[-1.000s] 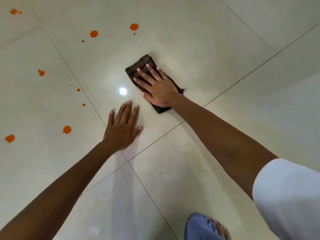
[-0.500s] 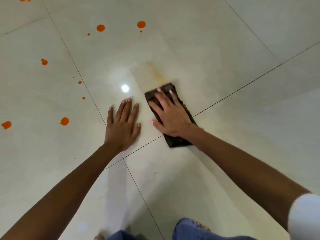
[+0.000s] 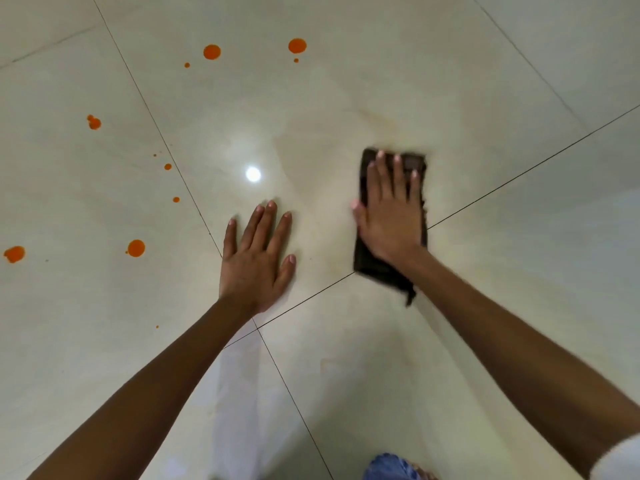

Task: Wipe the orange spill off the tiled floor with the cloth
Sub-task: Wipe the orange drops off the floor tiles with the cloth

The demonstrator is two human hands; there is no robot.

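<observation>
The floor (image 3: 485,81) is smooth, glossy cream tile that mirrors a ceiling light (image 3: 253,174), with thin dark grout lines. The cloth (image 3: 367,265) looks like soft, matt dark-brown fabric, frayed at one corner. The orange drops (image 3: 212,51) sit wet and shiny.

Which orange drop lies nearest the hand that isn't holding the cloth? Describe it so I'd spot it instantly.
Start at the left hand, flat on the tiled floor, and look to its left, across the dark grout line. The round orange drop there is large and level with the knuckles; the nearby drops above it are mere specks.
</observation>
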